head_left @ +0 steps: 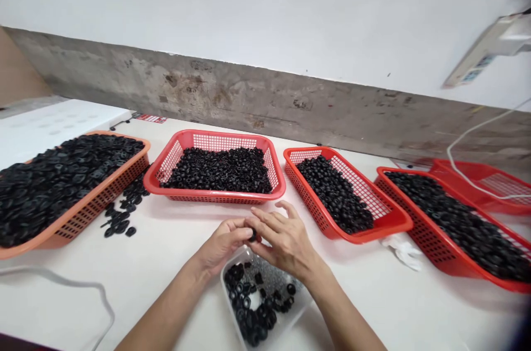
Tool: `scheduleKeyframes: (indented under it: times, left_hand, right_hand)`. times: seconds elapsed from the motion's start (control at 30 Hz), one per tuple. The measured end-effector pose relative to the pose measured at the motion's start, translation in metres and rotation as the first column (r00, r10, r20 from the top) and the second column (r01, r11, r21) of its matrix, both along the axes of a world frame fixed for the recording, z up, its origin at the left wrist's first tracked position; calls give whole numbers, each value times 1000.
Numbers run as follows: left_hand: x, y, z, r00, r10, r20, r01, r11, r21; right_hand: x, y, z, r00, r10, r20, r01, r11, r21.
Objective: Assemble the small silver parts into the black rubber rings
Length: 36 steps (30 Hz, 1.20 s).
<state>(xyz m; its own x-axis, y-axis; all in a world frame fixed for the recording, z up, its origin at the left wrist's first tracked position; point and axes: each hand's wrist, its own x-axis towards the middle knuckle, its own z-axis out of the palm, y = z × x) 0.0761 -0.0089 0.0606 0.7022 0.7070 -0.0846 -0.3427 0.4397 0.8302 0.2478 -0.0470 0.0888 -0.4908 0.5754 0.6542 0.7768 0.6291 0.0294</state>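
Note:
My left hand and my right hand meet above a shallow clear plastic tray, their fingertips closed around a small black rubber piece. The piece is mostly hidden by my fingers, so its exact shape is unclear. Below my hands, many similar black rubber pieces lie heaped in the tray. My wrists are just above the tray's rim, and I cannot tell whether they touch it.
On the white table stand an orange mesh basket and red mesh baskets, all heaped with black pieces. Another red basket sits behind. Loose black pieces, a white cloth and cables lie about.

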Motion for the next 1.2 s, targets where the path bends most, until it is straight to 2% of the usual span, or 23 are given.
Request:
scheduleKeyframes:
  times: [0.17,0.4,0.53,0.67,0.8,1.0,1.2]
  left_hand:
    - [0,1,-2,996,79,-49,-74,992,103]
    - [0,0,-1,995,92,-43,-88,994,71]
    - [-1,0,1,990,124,-63,-119,990,71]
    - [-2,2,2,985,140,-98,-128,984,122]
    - [-2,3,3,983,137,-124,-116,979,165]
    - [-2,3,2,975,173,-140,-146,973,181]
    - [1,3,-1,978,189,-86,-177,975,136]
  right_hand:
    - [-4,-1,-4,999,-43,6,44,996,-74]
    - [-2,0,-8,998,-53,-35,52,998,-44]
    - [3,-3,2,989,-26,-146,-2,982,-187]
    - [7,-5,9,939,-24,-342,-110,923,-368]
    - [8,-3,8,907,-20,-420,-165,902,-398]
    - [7,-4,8,951,20,-309,-126,936,-329]
    - [-10,-6,-2,993,-115,-30,109,981,-162]
